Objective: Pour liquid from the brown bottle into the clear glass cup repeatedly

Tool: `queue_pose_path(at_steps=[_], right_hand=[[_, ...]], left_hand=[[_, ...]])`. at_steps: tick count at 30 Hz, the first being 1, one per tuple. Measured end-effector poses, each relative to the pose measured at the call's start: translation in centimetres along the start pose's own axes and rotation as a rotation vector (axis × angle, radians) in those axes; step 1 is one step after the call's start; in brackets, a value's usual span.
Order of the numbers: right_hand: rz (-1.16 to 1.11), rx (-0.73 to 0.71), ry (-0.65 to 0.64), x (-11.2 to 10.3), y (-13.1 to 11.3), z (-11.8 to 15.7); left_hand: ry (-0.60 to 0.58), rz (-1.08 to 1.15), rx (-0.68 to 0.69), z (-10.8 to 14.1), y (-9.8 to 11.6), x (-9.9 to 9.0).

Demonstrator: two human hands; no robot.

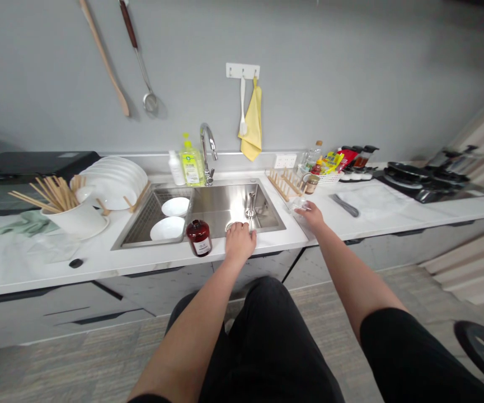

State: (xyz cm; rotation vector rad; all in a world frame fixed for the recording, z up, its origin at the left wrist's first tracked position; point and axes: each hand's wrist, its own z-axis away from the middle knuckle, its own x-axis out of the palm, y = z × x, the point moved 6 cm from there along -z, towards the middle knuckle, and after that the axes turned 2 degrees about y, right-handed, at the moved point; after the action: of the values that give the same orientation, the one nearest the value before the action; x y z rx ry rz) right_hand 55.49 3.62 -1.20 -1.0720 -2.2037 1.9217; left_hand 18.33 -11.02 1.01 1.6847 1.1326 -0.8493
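Observation:
My left hand [240, 242] is at the front rim of the steel sink [220, 196], its fingers bent over the edge. A small pale edge shows by its fingertips; what it belongs to is hidden. To the left of this hand a dark red bottle [200, 239] with a white label stands upright on the counter's front strip. My right hand [310, 216] is closed around a small clear glass object [298, 205] over the counter right of the sink. Just behind it are a wooden rack [282, 184] and a jar [311, 183].
Two white bowls [168, 228] sit in the sink's left side, below the faucet [208, 151]. Soap [191, 166] stands behind. Plates [116, 182] and a chopstick holder [76, 219] are left. Rightward lie a dark grey utensil [346, 205], a seasoning basket [328, 178] and a stove [430, 184].

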Motion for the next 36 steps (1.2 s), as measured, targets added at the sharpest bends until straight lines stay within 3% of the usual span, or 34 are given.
queue_pose_path(at_steps=[8,19,24,28,31,33,36], right_hand=[[0.306,0.051,0.228,0.8,-1.1,0.6],[0.264,0.007,0.285,0.9,-1.8,1.4],[0.213,-0.026,0.329,0.4,-2.9,5.4],[0.259,-0.262,0.247,3.6,-7.1,12.8],[0.148,-0.529,-0.052,8.6,-11.6,17.9],[0.057,-0.590,-0.209,11.3,-13.6,19.9],[0.073,-0.541,-0.236,13.2,-14.2,20.6]], left_hand=[[0.045,-0.003,0.008,0.0,0.1,0.2],[0.041,-0.001,-0.001,-0.1,-0.1,0.6],[0.042,0.028,-0.006,0.2,0.1,0.3],[0.096,0.056,0.034,0.2,0.2,-0.4],[0.132,0.143,0.160,0.8,0.7,-1.3],[0.168,0.234,0.265,2.5,1.1,-2.2],[0.289,0.359,0.347,7.7,0.3,-4.2]])
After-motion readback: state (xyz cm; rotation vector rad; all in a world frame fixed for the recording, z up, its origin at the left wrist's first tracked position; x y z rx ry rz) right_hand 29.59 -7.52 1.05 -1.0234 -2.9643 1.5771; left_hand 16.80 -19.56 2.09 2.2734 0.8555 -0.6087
